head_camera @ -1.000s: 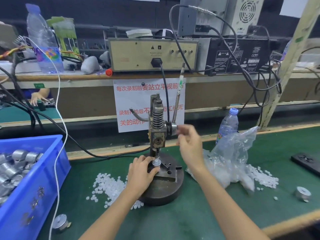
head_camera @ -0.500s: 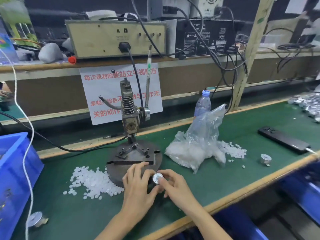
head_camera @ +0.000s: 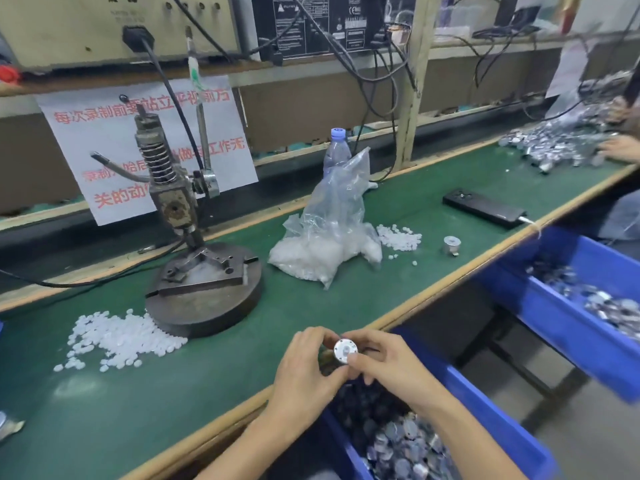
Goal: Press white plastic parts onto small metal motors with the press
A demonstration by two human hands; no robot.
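A person's left hand (head_camera: 304, 362) and right hand (head_camera: 388, 365) are together pinching a small metal motor (head_camera: 345, 350) between curled fingertips, holding it in the air in front of the press (head_camera: 180, 209) and to its right, over the front edge of the green workbench (head_camera: 104, 410). The motor's round face is turning up toward the camera, with a white piece showing at its centre. The press is standing upright on its round metal base with nothing on its fixture plate. A loose heap of white plastic parts (head_camera: 117, 337) is lying against the left front of the press base. To the right of the press, a clear plastic bag (head_camera: 329, 237) of more white parts is slumping on the mat, with a water bottle (head_camera: 336, 150) standing just behind it. Farther right of the press, a lone motor (head_camera: 452, 244) is sitting near a black phone (head_camera: 485, 208). Below the hands, in front of the press and off the bench, a blue bin (head_camera: 485, 403) is holding many metal motors. Far right of the press, another person's hand (head_camera: 620, 148) is resting by a pile of metal pieces (head_camera: 561, 147). A paper sign (head_camera: 104, 133) with red characters is hanging behind the press.
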